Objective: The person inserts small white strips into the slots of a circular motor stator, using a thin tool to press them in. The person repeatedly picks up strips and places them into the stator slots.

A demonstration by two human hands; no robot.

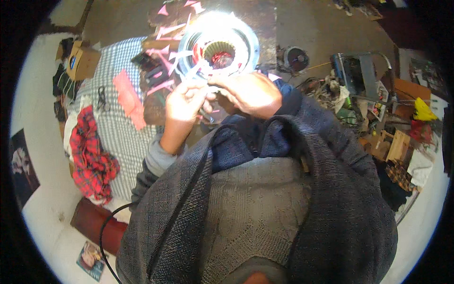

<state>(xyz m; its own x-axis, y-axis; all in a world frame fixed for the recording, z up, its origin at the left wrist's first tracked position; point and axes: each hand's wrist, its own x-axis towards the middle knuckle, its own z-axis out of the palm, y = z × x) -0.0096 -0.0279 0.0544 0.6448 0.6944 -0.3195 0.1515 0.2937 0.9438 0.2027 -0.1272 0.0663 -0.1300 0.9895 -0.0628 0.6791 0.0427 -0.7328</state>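
Note:
On the wooden bench lies a round metal motor stator (256,47), its slotted core (218,48) ringing a reddish middle, under strong glare. At its near edge my left hand (186,101) is closed, with thumb and fingers pinched together. My right hand (254,93) is closed against it, fingers curled and partly hidden. A small pale piece shows between the fingertips, too small to name. Below my left fingers sticks out a short dark, shiny rod-like thing (206,116). Several pink and white paper strips (163,88) lie left of the stator.
To the left, a checked cloth (118,156) carries a pink sheet (128,100), scissors (102,98) and a red plaid cloth (90,154). A cardboard box (84,61) stands at far left. On the right floor are a round dark reel (296,58), a metal frame (363,75) and mixed scraps.

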